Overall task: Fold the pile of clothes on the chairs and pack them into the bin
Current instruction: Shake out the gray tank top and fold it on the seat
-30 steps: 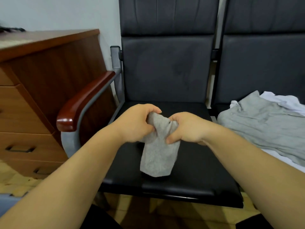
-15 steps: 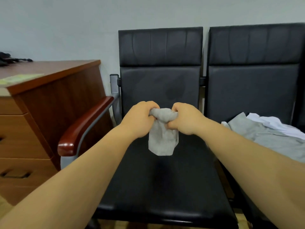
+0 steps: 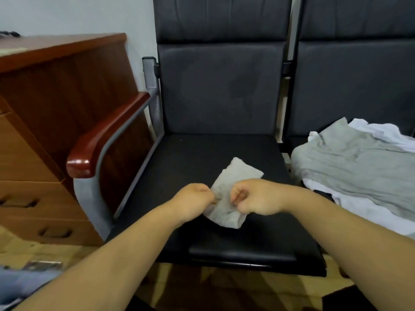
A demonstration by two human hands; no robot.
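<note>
Lowered from mid-air 0.5 s ago, when both hands held it bunched and dangling in front of the backrest, the small grey garment (image 3: 233, 194) now lies flat on the black chair seat (image 3: 190, 158), just below the centre of the frame. Its long axis runs diagonally, from the near end at lower centre, between the hands, up and to the right toward its far end, which points at the backrest. The left hand (image 3: 194, 199) pinches the cloth's left edge near the near end, fingers curled shut on the fabric. The right hand (image 3: 256, 197) clenches the right edge at about the same level, knuckles up, fingertips tucked down on the cloth. Both grips sit on the near half of the garment, so its far half stretches out free beyond them, resting on the seat. Camera view has also dipped since then, so more of the seat's front lip shows.

At right, on the neighbouring chair (image 3: 359, 81), a crumpled grey shirt (image 3: 359, 167) lies over white cloth (image 3: 381, 131), well apart from the hands. A wooden armrest (image 3: 105, 135) and a brown drawer cabinet (image 3: 45, 108) fill the left of the frame.
</note>
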